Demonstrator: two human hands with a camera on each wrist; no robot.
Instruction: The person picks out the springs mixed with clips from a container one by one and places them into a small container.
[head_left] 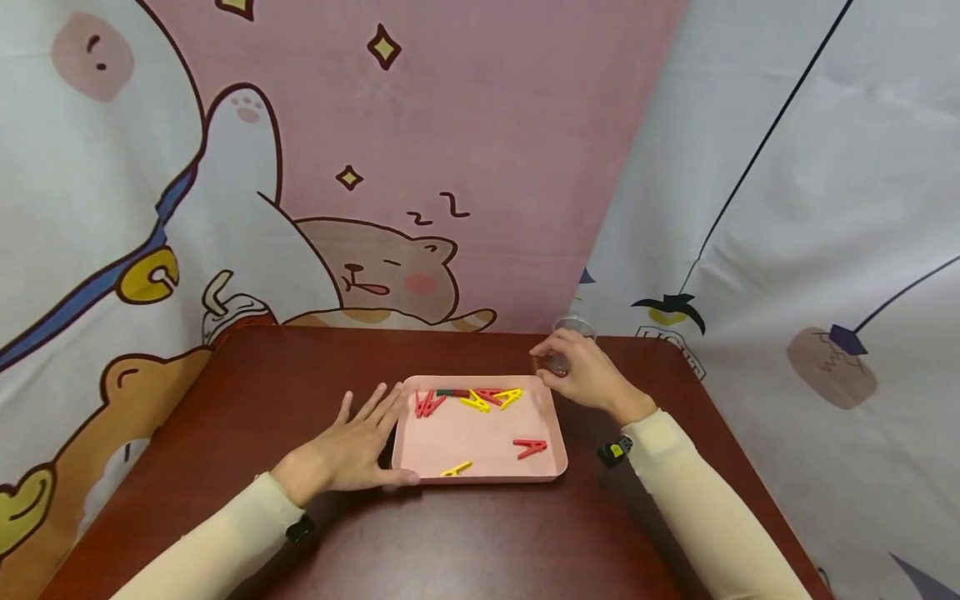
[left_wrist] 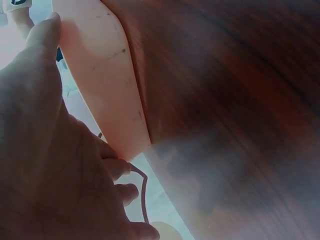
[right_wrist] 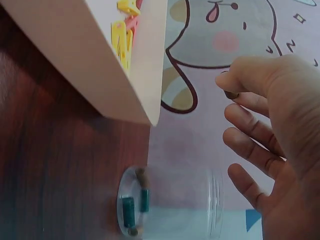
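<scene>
Left hand [head_left: 348, 450] spread flat-ish, fingers straight and released, thumb and fingertips against the left side of a shallow pink rectangular tray [head_left: 465, 437]. Right hand [head_left: 581, 371] up at the tray's far right corner, thumb and index pinching a small dark piece [right_wrist: 231, 94], mostly hidden by the fingertips. I see a clear cylindrical jar [right_wrist: 185, 195] upright just beyond, green cylinders [right_wrist: 129, 211] at its bottom; from the head view, the right hand blocks part of it. In the tray: red plastic clips [head_left: 530, 448] and yellow plastic clips [head_left: 456, 469], mostly bunched along the far side. Dark reddish-brown table [head_left: 450, 542], cartoon-print cloth [head_left: 525, 125] behind.
</scene>
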